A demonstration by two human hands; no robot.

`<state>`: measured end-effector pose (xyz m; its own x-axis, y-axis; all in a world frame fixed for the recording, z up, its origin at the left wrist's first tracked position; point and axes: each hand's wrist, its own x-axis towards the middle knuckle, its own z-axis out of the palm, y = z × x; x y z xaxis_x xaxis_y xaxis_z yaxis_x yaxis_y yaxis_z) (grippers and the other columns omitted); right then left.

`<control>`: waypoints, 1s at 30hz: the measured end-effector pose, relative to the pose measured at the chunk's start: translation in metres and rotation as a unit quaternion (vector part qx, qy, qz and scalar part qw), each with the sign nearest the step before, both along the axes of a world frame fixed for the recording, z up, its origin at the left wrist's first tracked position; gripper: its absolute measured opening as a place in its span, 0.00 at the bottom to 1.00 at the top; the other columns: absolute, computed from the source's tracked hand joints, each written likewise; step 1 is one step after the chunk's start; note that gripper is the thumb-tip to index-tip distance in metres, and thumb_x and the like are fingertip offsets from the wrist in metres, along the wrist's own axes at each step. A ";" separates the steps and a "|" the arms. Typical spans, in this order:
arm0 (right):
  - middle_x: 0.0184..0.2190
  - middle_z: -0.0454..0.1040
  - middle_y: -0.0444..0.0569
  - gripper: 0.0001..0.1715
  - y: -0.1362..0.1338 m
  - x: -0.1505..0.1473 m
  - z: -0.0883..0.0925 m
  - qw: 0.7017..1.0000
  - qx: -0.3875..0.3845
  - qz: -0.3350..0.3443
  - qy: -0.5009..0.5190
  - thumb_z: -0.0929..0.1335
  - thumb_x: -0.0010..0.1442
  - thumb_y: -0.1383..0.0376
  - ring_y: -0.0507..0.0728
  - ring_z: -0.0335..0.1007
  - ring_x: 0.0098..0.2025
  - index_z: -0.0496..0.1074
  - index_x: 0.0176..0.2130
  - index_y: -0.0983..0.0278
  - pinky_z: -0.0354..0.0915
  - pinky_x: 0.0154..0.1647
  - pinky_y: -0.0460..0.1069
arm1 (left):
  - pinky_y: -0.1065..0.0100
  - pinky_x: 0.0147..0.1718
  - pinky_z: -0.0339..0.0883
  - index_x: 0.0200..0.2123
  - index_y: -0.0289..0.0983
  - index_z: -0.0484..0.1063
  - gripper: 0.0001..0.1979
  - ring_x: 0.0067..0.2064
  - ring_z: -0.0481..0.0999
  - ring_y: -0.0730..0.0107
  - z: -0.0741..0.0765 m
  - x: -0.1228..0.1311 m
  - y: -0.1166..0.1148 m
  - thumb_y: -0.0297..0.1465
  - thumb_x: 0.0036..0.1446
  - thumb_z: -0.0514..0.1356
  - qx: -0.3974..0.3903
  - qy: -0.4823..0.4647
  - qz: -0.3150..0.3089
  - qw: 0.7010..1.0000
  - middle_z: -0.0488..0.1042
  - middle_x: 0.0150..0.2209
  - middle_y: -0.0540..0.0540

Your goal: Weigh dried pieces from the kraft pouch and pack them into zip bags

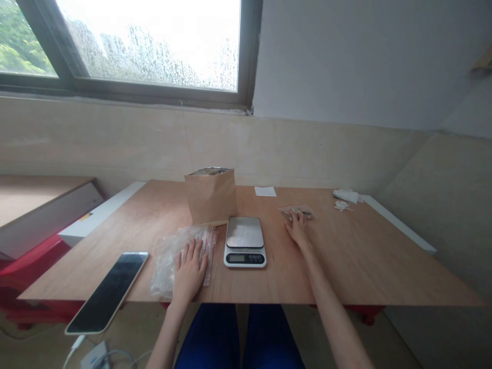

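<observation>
My left hand [189,271] lies flat with its fingers apart on a stack of clear plastic zip bags [172,261] with red-striped closures, near the table's front edge. My right hand [298,229] rests farther back, its fingertips on a small flat plastic packet [296,210] holding something dark and pale. Between my hands stands a silver digital kitchen scale [245,241] with a dark display and nothing on it. Behind the scale stands an open brown paper bag [210,197], with its contents hidden except for a glint at the top.
A dark smartphone [107,292] lies at the left, overhanging the front edge of the wooden table [346,256]. A white paper slip [265,191] and crumpled white tissue [346,197] lie at the back. A wall and window stand behind; red furniture stands at the left.
</observation>
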<state>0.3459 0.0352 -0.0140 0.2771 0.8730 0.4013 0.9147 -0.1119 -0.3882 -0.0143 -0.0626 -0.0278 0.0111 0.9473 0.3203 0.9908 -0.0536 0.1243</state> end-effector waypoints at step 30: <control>0.34 0.73 0.48 0.17 -0.161 -0.151 0.100 0.831 0.071 0.196 0.515 0.61 0.60 0.53 0.56 0.69 0.41 0.69 0.38 0.63 0.64 0.43 0.48 | 0.72 0.31 0.65 0.35 0.38 0.69 0.14 0.32 0.71 0.70 0.110 0.059 -0.050 0.41 0.56 0.53 -0.156 -0.538 -0.241 0.792 0.71 0.29 0.49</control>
